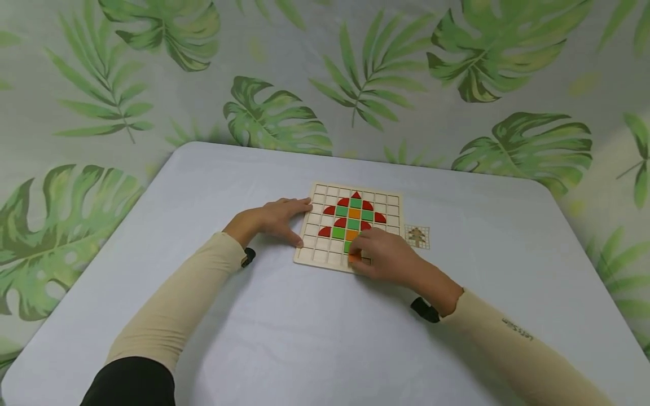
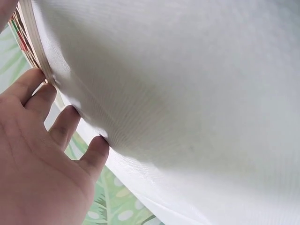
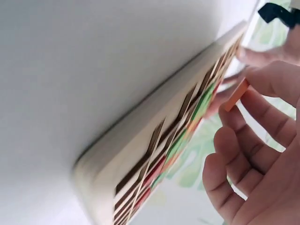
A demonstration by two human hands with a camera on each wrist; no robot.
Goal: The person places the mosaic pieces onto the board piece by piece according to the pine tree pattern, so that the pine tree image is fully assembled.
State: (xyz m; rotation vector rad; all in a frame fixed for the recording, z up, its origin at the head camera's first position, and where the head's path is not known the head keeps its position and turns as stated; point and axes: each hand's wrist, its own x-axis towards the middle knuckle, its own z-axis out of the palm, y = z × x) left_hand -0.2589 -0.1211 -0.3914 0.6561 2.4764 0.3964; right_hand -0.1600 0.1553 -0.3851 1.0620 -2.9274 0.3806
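A wooden grid board [image 1: 319, 255] lies on the table, with red, green and orange pieces set in a tree-like pattern in its cells. My right hand [image 1: 388, 256] is over the board's near right part. Its thumb and fingers pinch a small orange tile [image 3: 236, 95], seen in the right wrist view just above the grid. At the left side of the board, my left hand [image 1: 276, 219] is spread, thumb and fingertips against the edge. In the left wrist view its fingers [image 2: 96, 152] are loosely extended, and the board's side [image 2: 35, 40] shows at the top left.
A small pattern card [image 1: 417, 237] with a brown tree figure on a grid lies against the board's right side. A white cloth [image 1: 254, 338] covers the table. Behind it hangs a leaf-print backdrop [image 1: 284, 62].
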